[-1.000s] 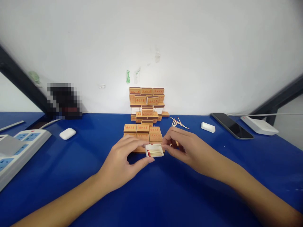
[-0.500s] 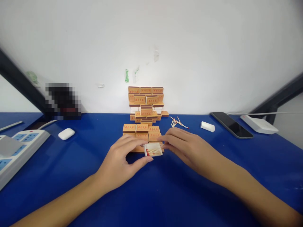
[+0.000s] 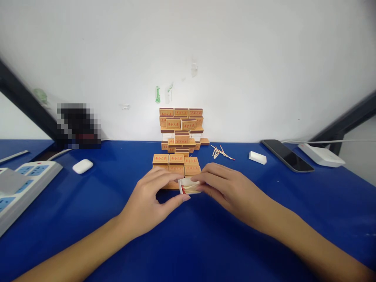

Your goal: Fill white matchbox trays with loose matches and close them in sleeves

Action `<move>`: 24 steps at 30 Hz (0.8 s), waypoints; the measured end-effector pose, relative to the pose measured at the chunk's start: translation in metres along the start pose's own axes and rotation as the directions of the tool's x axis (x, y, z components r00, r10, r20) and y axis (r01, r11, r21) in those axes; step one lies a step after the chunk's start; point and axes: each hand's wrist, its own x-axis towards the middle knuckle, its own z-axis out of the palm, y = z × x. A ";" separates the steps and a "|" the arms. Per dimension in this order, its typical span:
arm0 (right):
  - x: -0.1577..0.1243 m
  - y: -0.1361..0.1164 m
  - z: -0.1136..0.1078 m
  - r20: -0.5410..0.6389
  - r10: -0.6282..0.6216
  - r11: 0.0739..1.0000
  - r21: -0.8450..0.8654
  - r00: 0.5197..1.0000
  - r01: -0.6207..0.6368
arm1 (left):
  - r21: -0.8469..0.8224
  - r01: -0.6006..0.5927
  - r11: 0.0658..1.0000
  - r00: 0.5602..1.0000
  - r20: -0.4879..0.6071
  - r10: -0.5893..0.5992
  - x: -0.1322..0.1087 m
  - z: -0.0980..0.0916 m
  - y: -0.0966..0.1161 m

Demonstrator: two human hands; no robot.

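Observation:
My left hand point(image 3: 152, 194) grips the small white inner tray point(image 3: 182, 181) of a matchbox between thumb and fingers, tilted towards me. Inside it lie several red-headed matches point(image 3: 189, 188). The fingers of my right hand point(image 3: 223, 186) are pinched together over the tray's right end, at the ends of the matches. They appear to be on a match, though the fingertips partly cover it. Right behind the tray stands a low stack of orange matchboxes point(image 3: 176, 159), its lower part hidden by my hands.
Further back, a taller matchbox stack point(image 3: 181, 125) stands by the white wall. Loose matches point(image 3: 221, 152), a white block-like piece point(image 3: 257, 158), a phone point(image 3: 288, 155) and a white flat device point(image 3: 321, 154) lie right. Left are a white earbud case point(image 3: 82, 166) and a power strip point(image 3: 32, 184).
My right hand has moved left, its fingertips going from the tray's right edge to over the matches inside. My left hand and the tray have stayed nearly still.

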 end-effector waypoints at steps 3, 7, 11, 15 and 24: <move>0.000 0.001 -0.004 0.009 -0.039 0.991 -0.125 0.999 0.040 | -0.001 0.006 1.000 1.000 0.006 -0.006 0.000 0.000 0.000; 0.000 0.007 -0.010 0.011 -0.068 0.967 -0.244 0.998 0.069 | -0.009 -0.001 1.000 1.000 0.005 0.001 0.001 0.000 -0.001; 0.001 0.005 -0.009 -0.006 -0.070 0.975 -0.211 0.998 0.067 | -0.005 -0.003 1.000 1.000 -0.010 0.003 0.000 0.000 -0.003; 0.002 0.001 -0.003 -0.042 -0.051 0.987 -0.153 0.998 0.044 | -0.002 0.001 1.000 1.000 -0.016 -0.001 -0.001 0.001 -0.003; 0.002 -0.008 0.007 -0.144 0.011 0.995 -0.095 0.989 -0.025 | -0.022 0.015 1.000 1.000 -0.014 -0.015 0.001 0.000 0.001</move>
